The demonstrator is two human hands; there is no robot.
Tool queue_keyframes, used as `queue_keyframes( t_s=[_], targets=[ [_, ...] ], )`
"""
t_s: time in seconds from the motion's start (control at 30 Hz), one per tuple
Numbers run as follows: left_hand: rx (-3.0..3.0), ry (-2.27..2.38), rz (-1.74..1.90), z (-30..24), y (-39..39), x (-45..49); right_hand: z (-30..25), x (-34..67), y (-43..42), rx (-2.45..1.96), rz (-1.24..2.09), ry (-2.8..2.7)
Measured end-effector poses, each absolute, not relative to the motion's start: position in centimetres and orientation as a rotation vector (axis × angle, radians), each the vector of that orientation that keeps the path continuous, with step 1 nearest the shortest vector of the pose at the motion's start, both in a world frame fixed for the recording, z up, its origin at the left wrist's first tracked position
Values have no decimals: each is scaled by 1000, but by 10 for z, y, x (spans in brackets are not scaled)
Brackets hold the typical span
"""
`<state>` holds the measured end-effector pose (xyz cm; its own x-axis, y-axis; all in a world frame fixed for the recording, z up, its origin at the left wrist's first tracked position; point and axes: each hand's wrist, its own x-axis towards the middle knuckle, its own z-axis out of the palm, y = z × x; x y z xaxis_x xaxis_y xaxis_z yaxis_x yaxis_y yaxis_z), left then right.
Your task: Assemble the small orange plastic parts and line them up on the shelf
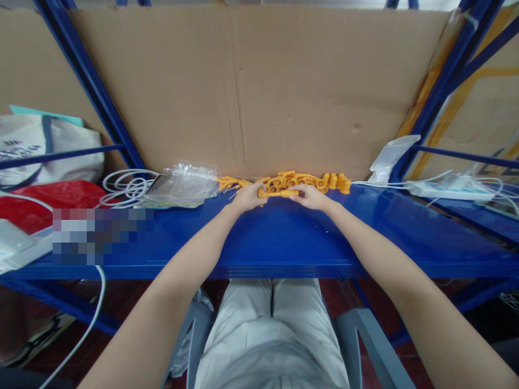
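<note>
Nearest the viewer, pale trousers point(271, 324) and a grey plastic chair point(365, 335) lie below the front edge of the blue metal bench point(284, 243). Both forearms reach forward across it and meet near its far edge.

The left hand point(248, 197) and the right hand point(310, 197) are each closed in a narrow pinch on one end of a single orange plastic rod-shaped part point(284, 193). The part is held just above the bench at its far middle. Its long axis runs left to right, level with the bench edge, and the thicker end points towards the left hand.

Just behind it, a row of loose orange plastic pieces point(320, 181) lies along the foot of a brown corrugated cardboard sheet point(259, 92), which stands as the back wall.

To the left of the hands are a clear crumpled plastic bag point(184, 186) and a coil of white cable point(125, 188), with a red plastic bag point(52, 195) and a white fabric tote bag point(40, 146) further left. To the right are a white power strip point(446, 188) and a white plastic pouch point(389, 156) beside a blue rack upright point(438, 81).
</note>
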<state>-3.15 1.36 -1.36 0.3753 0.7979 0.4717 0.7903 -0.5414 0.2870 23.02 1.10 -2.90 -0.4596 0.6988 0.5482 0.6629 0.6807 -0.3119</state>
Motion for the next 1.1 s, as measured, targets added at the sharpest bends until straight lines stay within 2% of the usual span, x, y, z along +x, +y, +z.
queue_keyframes(
  t_s=[0.27, 0.4, 0.73, 0.93, 1.1],
  targets=[
    [2588, 1487, 929, -11, 11, -32, -33, 232, 19, -1014, 667, -1973],
    [2593, 1478, 911, -11, 11, -30, -25, 233, 10, -1053, 724, -1946],
    [2548, 1449, 940, -8, 7, -29, -18, 224, 1, -1099, 621, -1958],
    [2612, 1446, 901, -8, 2, -25, -9, 223, -12, -1297, 938, -1802],
    [2599, 1440, 927, -10, 4, -25, -7, 234, -15, -1193, 1146, -1759]
  ],
)
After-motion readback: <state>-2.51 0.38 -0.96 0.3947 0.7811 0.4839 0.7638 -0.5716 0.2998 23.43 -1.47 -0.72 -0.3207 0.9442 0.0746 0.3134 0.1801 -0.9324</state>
